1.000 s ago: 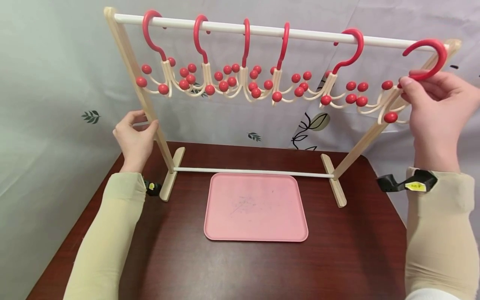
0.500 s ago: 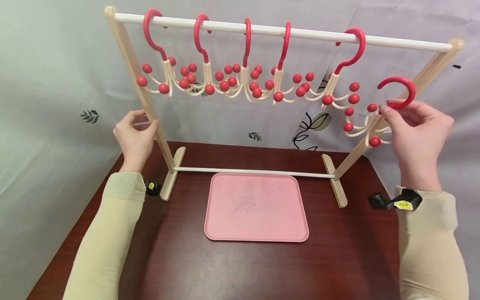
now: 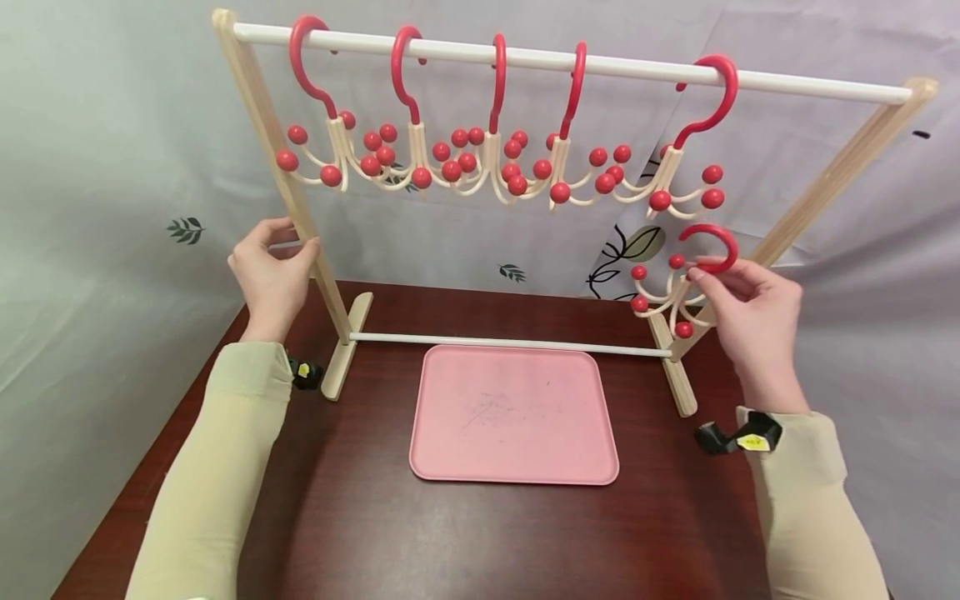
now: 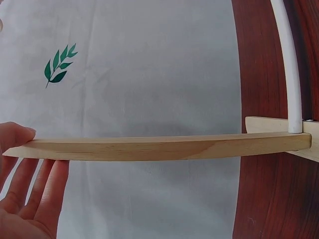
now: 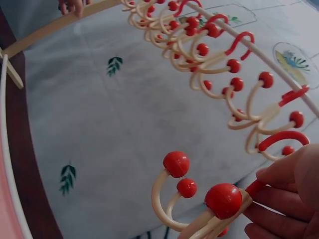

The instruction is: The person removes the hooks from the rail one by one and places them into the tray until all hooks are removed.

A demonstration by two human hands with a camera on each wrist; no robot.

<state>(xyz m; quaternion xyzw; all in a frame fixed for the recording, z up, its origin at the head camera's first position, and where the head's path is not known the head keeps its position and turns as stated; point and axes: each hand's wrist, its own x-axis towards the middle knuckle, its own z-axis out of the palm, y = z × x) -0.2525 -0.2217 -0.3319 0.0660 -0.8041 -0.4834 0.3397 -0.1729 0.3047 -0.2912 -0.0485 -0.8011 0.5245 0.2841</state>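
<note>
My left hand holds the left wooden post of a standing rack, thumb on one side and fingers on the other in the left wrist view. My right hand pinches a claw-shaped hanger where its red hook meets the pale stem. Curved arms tipped with red balls spread out beneath the fingertips. This hanger is off the rack, in front of the right post and lower than the top bar. Several matching hangers hang from that white bar by their red hooks.
A pink tray lies on the dark red wooden table. Behind it runs the rack's white lower rail, between two wooden feet. A pale cloth with leaf prints forms the backdrop.
My right hand has carried the hanger down and to the left, from beside the top bar's right end to below the bar. The left hand stays on the post.
</note>
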